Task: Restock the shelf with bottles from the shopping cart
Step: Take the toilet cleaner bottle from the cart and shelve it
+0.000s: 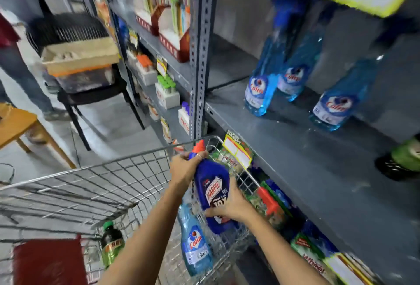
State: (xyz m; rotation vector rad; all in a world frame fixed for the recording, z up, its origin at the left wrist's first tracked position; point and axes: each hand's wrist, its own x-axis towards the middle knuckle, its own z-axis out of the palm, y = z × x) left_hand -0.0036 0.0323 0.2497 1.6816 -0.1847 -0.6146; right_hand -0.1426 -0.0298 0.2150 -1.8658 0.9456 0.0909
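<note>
A dark blue Harpic bottle (pixel 212 190) with a red cap is held over the right corner of the wire shopping cart (pixel 95 184). My left hand (pixel 185 168) grips its neck. My right hand (pixel 229 206) holds its lower body. Inside the cart lie a light blue Colin bottle (pixel 195 243) and a green bottle (pixel 111 245). Three Colin spray bottles (pixel 261 84) (pixel 295 73) (pixel 338 102) stand on the grey shelf (pixel 306 159) to the right.
A green and black item (pixel 400 159) sits at the shelf's right end. Packets (pixel 311 248) fill the shelf below. A perforated steel post (pixel 200 57) divides the shelving. Left are a black stand with boxes (pixel 79 61), a wooden stool (pixel 18 125) and a person's legs (pixel 25 75).
</note>
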